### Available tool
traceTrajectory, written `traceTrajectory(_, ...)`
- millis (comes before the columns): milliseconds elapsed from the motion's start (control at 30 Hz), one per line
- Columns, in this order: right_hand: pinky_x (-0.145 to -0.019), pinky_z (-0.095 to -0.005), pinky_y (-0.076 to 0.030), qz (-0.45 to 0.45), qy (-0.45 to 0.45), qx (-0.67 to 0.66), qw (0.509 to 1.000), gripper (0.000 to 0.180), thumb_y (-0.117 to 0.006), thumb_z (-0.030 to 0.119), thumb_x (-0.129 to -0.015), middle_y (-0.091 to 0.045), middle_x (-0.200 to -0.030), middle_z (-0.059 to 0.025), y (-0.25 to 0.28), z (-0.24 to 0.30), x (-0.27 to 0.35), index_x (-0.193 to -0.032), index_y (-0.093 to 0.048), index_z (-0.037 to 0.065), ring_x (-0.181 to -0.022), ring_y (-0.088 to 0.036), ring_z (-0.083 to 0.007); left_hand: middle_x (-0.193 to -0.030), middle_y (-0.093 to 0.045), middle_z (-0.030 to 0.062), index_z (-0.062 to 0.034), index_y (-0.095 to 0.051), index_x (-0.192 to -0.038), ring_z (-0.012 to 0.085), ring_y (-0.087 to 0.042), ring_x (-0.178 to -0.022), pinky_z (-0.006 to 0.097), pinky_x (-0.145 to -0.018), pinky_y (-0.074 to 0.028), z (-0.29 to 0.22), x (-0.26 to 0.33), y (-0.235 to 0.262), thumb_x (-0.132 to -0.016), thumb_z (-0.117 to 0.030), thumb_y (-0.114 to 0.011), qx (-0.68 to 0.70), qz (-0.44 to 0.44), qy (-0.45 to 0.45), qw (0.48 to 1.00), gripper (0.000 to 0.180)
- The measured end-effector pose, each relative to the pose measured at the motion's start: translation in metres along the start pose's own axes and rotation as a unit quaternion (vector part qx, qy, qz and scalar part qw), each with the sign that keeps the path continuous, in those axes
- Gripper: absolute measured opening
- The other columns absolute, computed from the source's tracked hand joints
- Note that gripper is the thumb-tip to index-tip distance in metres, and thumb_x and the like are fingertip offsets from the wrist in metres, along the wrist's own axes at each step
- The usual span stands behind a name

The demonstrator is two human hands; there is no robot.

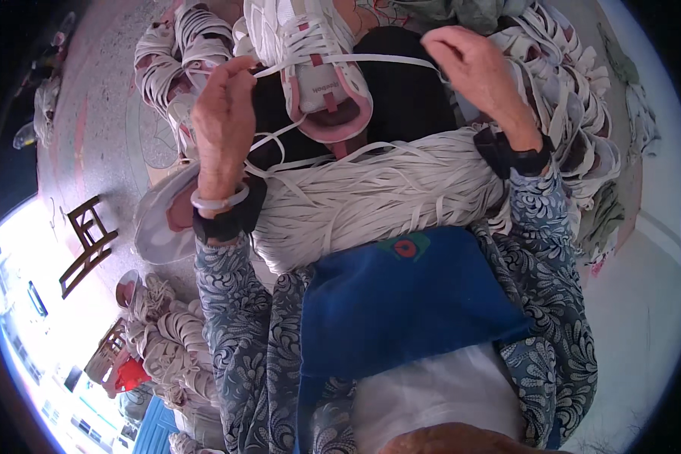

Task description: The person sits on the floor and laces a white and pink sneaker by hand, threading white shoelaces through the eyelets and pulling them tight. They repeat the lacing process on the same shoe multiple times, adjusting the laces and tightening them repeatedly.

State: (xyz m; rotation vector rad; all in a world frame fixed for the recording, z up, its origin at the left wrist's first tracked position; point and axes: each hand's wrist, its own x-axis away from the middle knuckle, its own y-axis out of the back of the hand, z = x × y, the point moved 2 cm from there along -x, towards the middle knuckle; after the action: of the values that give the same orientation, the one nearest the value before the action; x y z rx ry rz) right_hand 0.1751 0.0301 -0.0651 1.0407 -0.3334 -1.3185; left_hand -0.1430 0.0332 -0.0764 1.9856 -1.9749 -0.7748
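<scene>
A white sneaker with pink trim [319, 72] lies on my lap, its heel toward me. A flat white shoelace [371, 58] runs across it, pulled taut between my two hands. My left hand [223, 113] pinches one end of the lace at the sneaker's left side. My right hand [473, 64] grips the other end at the right. A thick bundle of white laces [378, 197] lies across my lap just below the sneaker. Both wrists wear black bands.
A blue cloth [408, 303] covers my lap. Piles of white sneakers lie at the upper left [178, 53] and right [575, 98]. Another sneaker [163, 227] rests by my left wrist. A small wooden stool [89, 242] stands on the floor to the left, more shoes [163, 333] below it.
</scene>
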Motion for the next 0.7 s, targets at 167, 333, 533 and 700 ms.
traceTrajectory(167,-0.060,-0.0306,-0.047,0.068,-0.051,-0.062,0.994,0.033,-0.065,0.015,-0.085,-0.061,-0.074,-0.0101,-0.024,0.044,-0.008,-0.116,-0.056,0.007,-0.062,-0.058,-0.0214,-0.096,-0.067,0.0075,-0.0052,-0.057,-0.120,0.0038,-0.051,-0.060,0.017,-0.053,-0.043,-0.017,-0.002,0.060,-0.093,-0.007,-0.050,0.178,-0.090,-0.041,0.979,0.027)
traceTrajectory(333,-0.056,-0.0260,-0.044,0.037,0.013,-0.076,0.996,0.025,-0.065,0.016,-0.087,-0.058,-0.069,-0.0046,-0.042,0.038,-0.013,-0.109,-0.060,0.005,-0.060,-0.054,-0.0103,-0.103,-0.065,0.0094,0.0013,-0.057,-0.113,0.0036,-0.047,-0.057,0.018,-0.048,-0.041,-0.023,0.019,0.154,-0.093,-0.009,-0.051,-0.074,-0.218,0.001,0.973,0.023)
traceTrajectory(533,-0.049,-0.0208,-0.037,0.073,-0.138,-0.506,0.849,0.025,-0.053,0.025,-0.097,-0.054,-0.070,0.0011,-0.019,0.053,-0.026,-0.098,-0.063,0.002,-0.055,-0.042,-0.0032,-0.057,-0.033,-0.0022,-0.0058,-0.060,-0.088,0.0091,-0.029,-0.045,0.025,-0.040,-0.026,0.015,0.076,0.285,-0.090,-0.018,-0.059,0.252,-0.436,-0.030,0.863,0.012)
traceTrajectory(700,-0.052,-0.0213,-0.039,0.024,-0.004,-0.340,0.940,0.019,-0.061,0.022,-0.092,-0.054,-0.068,0.0006,-0.029,0.067,-0.024,-0.096,-0.063,0.003,-0.058,-0.047,-0.0033,-0.058,-0.037,-0.0001,-0.0083,-0.061,-0.089,0.0120,-0.035,-0.046,0.025,-0.041,-0.038,-0.003,0.107,0.317,-0.088,-0.010,-0.055,0.145,-0.616,-0.111,0.766,0.006)
